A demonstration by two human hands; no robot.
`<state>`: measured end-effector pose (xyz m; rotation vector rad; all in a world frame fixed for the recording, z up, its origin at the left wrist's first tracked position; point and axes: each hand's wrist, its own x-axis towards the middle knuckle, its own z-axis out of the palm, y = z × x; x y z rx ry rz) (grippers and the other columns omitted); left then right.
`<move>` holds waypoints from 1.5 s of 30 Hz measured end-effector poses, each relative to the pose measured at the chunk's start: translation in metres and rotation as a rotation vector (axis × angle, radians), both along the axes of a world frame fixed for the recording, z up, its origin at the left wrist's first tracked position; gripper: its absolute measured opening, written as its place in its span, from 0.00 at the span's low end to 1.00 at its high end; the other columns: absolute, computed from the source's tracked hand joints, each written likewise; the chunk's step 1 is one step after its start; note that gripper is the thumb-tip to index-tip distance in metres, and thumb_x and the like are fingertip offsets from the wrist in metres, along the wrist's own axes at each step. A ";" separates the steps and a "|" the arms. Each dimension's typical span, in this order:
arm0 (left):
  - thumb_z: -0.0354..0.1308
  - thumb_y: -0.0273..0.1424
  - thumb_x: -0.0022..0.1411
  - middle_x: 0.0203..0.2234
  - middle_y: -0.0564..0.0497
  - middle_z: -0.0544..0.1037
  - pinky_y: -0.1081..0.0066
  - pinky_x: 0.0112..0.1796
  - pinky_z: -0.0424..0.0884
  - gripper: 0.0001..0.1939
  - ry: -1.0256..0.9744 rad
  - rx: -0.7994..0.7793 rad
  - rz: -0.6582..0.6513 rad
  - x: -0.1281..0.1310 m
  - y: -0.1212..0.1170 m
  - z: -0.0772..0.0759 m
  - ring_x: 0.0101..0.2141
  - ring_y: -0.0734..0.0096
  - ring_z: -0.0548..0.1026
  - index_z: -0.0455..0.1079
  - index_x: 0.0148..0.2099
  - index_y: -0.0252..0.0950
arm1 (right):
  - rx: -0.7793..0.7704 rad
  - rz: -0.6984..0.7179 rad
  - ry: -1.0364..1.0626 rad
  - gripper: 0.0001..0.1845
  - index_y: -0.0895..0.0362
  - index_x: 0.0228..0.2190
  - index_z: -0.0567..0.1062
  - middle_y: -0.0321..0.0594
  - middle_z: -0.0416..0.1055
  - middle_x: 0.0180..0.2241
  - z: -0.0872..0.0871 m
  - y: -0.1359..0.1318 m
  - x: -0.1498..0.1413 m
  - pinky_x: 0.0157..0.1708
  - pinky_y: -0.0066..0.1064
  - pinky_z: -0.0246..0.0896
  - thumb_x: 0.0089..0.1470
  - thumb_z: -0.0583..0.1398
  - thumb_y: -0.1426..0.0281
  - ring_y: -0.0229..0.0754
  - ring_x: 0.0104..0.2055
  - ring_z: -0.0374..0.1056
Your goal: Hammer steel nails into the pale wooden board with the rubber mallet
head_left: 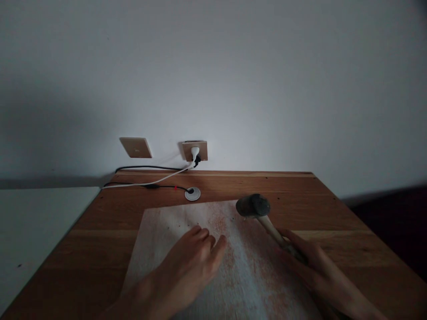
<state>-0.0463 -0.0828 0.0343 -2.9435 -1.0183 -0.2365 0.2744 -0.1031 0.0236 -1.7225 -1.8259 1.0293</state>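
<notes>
My right hand (pixel 308 262) is closed round the wooden handle of a mallet (pixel 253 206). Its dark rounded head sits at the far right part of a pale sheet (pixel 247 271) that lies on the wooden table (pixel 100 240). Reddish-orange powder or crumbs speckle the middle of the sheet. My left hand (pixel 190 258) lies flat on the sheet's left half, fingers stretched out together, holding nothing. It rests just left of the powder streak.
A white cable grommet (pixel 192 193) sits in the table behind the sheet, with a black cable running into it. White and black cables lead to a wall socket (pixel 195 151). A second wall plate (pixel 136 147) is to its left. A white surface (pixel 36 226) adjoins the table's left edge.
</notes>
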 end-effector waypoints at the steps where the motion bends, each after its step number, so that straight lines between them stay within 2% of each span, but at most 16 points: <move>1: 0.63 0.19 0.61 0.32 0.46 0.82 0.60 0.40 0.78 0.18 0.027 0.021 -0.017 0.002 -0.004 -0.001 0.32 0.57 0.80 0.73 0.54 0.31 | -0.008 -0.002 0.007 0.37 0.59 0.61 0.78 0.51 0.85 0.50 0.000 0.000 -0.001 0.49 0.43 0.76 0.66 0.58 0.44 0.61 0.50 0.81; 4: 0.59 0.16 0.61 0.29 0.46 0.82 0.61 0.38 0.78 0.21 0.045 0.050 -0.039 0.009 -0.012 -0.007 0.30 0.58 0.79 0.73 0.56 0.30 | -0.054 0.004 0.044 0.37 0.58 0.63 0.76 0.51 0.84 0.51 0.001 0.001 -0.002 0.49 0.43 0.76 0.67 0.58 0.44 0.59 0.48 0.81; 8: 0.58 0.18 0.65 0.31 0.44 0.83 0.59 0.42 0.79 0.13 0.045 0.118 -0.013 0.019 -0.016 -0.010 0.32 0.57 0.81 0.76 0.50 0.31 | -0.039 0.034 0.061 0.34 0.56 0.62 0.77 0.48 0.84 0.50 0.001 0.001 0.001 0.49 0.42 0.75 0.68 0.58 0.46 0.58 0.47 0.81; 11: 0.60 0.19 0.64 0.34 0.45 0.83 0.57 0.44 0.79 0.10 -0.008 0.037 -0.014 0.021 -0.004 -0.008 0.35 0.56 0.82 0.76 0.46 0.33 | 0.005 0.001 0.040 0.33 0.56 0.61 0.78 0.48 0.85 0.50 0.001 0.000 0.002 0.50 0.42 0.75 0.68 0.58 0.47 0.61 0.51 0.80; 13: 0.62 0.18 0.62 0.34 0.47 0.83 0.60 0.42 0.79 0.09 -0.134 -0.098 0.024 0.019 0.013 -0.009 0.36 0.58 0.82 0.77 0.42 0.35 | 0.007 0.004 0.048 0.32 0.55 0.61 0.78 0.47 0.85 0.48 0.002 0.001 0.000 0.48 0.41 0.76 0.67 0.60 0.49 0.60 0.48 0.81; 15: 0.63 0.19 0.63 0.33 0.50 0.83 0.65 0.39 0.78 0.08 -0.335 -0.263 0.132 0.017 0.034 -0.013 0.35 0.61 0.82 0.78 0.39 0.37 | 0.000 0.024 0.065 0.31 0.55 0.61 0.79 0.46 0.86 0.47 0.004 0.003 -0.002 0.45 0.40 0.76 0.67 0.60 0.49 0.58 0.46 0.82; 17: 0.63 0.19 0.64 0.34 0.51 0.84 0.69 0.39 0.77 0.09 -0.568 -0.419 0.207 0.014 0.053 -0.021 0.35 0.66 0.82 0.79 0.41 0.37 | 0.001 0.025 0.064 0.32 0.55 0.60 0.79 0.46 0.86 0.46 0.006 0.004 -0.004 0.43 0.39 0.77 0.67 0.59 0.48 0.58 0.45 0.82; 20: 0.62 0.21 0.65 0.35 0.51 0.86 0.71 0.40 0.77 0.07 -0.802 -0.506 0.236 0.010 0.069 -0.035 0.34 0.69 0.81 0.80 0.41 0.37 | -0.002 0.012 0.037 0.32 0.53 0.61 0.79 0.45 0.86 0.44 0.008 0.003 -0.005 0.44 0.39 0.77 0.68 0.57 0.47 0.58 0.46 0.82; 22: 0.62 0.23 0.66 0.35 0.51 0.86 0.71 0.39 0.77 0.07 -0.866 -0.507 0.250 0.008 0.071 -0.041 0.34 0.69 0.81 0.80 0.41 0.37 | 0.007 -0.005 0.010 0.32 0.53 0.60 0.79 0.44 0.86 0.41 0.006 0.003 -0.004 0.43 0.39 0.77 0.67 0.57 0.47 0.58 0.45 0.82; 25: 0.60 0.24 0.67 0.34 0.52 0.86 0.71 0.39 0.77 0.07 -0.867 -0.468 0.242 0.007 0.069 -0.046 0.33 0.69 0.81 0.80 0.42 0.38 | 0.037 -0.031 -0.010 0.32 0.54 0.59 0.81 0.44 0.86 0.41 0.003 0.002 -0.002 0.42 0.39 0.77 0.66 0.58 0.47 0.58 0.43 0.81; 30: 0.60 0.22 0.66 0.35 0.50 0.85 0.68 0.40 0.76 0.09 -0.751 -0.363 0.235 0.008 0.064 -0.046 0.34 0.67 0.81 0.80 0.42 0.38 | 0.020 -0.001 0.027 0.31 0.54 0.61 0.79 0.42 0.86 0.42 0.004 0.001 -0.002 0.44 0.37 0.77 0.67 0.59 0.48 0.55 0.43 0.82; 34: 0.60 0.20 0.65 0.33 0.51 0.84 0.68 0.40 0.76 0.09 -0.724 -0.308 0.236 0.009 0.062 -0.045 0.34 0.67 0.81 0.78 0.41 0.38 | 0.021 -0.013 0.038 0.32 0.54 0.60 0.80 0.45 0.85 0.50 0.006 0.001 -0.003 0.48 0.39 0.76 0.66 0.59 0.47 0.60 0.51 0.80; 37: 0.61 0.19 0.64 0.32 0.52 0.83 0.68 0.40 0.75 0.09 -0.710 -0.272 0.230 0.009 0.061 -0.044 0.33 0.67 0.80 0.78 0.40 0.38 | 0.010 -0.007 0.035 0.33 0.54 0.62 0.79 0.46 0.85 0.50 0.005 0.001 -0.002 0.51 0.41 0.75 0.67 0.59 0.46 0.62 0.54 0.79; 40: 0.62 0.18 0.64 0.32 0.52 0.83 0.68 0.39 0.75 0.09 -0.694 -0.247 0.228 0.008 0.060 -0.043 0.33 0.67 0.80 0.78 0.40 0.38 | -0.017 0.003 0.041 0.33 0.53 0.64 0.77 0.45 0.84 0.50 0.004 0.001 0.000 0.49 0.40 0.75 0.68 0.59 0.47 0.60 0.52 0.80; 45: 0.63 0.17 0.63 0.31 0.53 0.83 0.68 0.39 0.74 0.10 -0.668 -0.225 0.234 0.008 0.061 -0.044 0.34 0.66 0.80 0.78 0.38 0.38 | -0.026 -0.010 0.034 0.36 0.57 0.64 0.76 0.49 0.84 0.51 0.004 0.000 0.000 0.49 0.42 0.75 0.67 0.58 0.45 0.60 0.51 0.80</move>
